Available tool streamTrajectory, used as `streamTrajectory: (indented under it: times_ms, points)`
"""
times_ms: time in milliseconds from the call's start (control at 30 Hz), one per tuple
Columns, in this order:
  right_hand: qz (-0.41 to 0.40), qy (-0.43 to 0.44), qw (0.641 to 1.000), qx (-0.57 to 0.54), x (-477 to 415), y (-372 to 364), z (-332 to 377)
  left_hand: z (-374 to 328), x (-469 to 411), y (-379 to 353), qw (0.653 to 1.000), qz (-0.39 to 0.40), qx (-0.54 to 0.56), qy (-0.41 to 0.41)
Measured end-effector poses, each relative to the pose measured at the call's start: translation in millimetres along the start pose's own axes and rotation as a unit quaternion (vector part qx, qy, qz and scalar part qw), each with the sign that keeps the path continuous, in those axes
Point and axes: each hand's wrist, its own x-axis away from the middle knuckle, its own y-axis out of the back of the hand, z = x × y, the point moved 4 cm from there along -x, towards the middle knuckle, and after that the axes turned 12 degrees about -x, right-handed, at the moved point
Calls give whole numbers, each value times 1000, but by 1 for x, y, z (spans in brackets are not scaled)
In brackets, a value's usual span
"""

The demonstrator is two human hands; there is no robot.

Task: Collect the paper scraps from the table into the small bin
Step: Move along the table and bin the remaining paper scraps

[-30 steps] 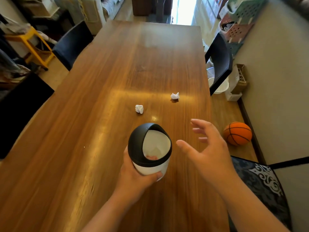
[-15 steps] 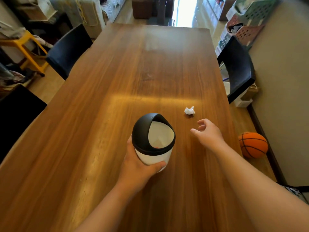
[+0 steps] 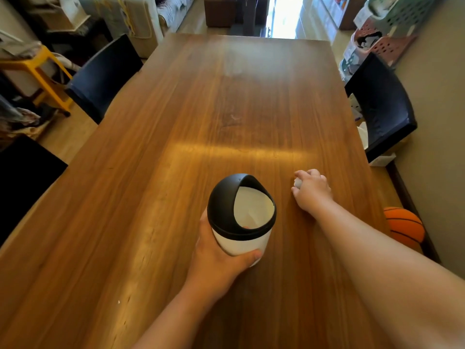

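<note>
Risk, drop: the paper scrap (image 3: pixel 298 182) is pinched only at the fingertips and may slip during transfer.
Risk, miss: the small bin (image 3: pixel 241 215) opening is narrow and tilted.
Right hand (image 3: pixel 312 191): curled closed on the scrap, near the table (image 3: pixel 176 147) right edge.
Left hand (image 3: pixel 219 258): wrapped around the bin body.
</note>
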Motion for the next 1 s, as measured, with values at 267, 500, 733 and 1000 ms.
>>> streamTrajectory:
  times_ms: [267,500,733,1000]
  points:
    - [-19,55,984,-166,70,-6,-22,-2,28,-5,1000,-9,5,25]
    - [22,-10,944,-329,205,23,-68,-16,101,-22,999,12,22,45]
    - [-97,125,880,-447,304,177,-58,-41,193,-40,998,23,7,64]
    - [-112,267,853,-434,382,233,-40,-78,250,-63,999,0,15,41]
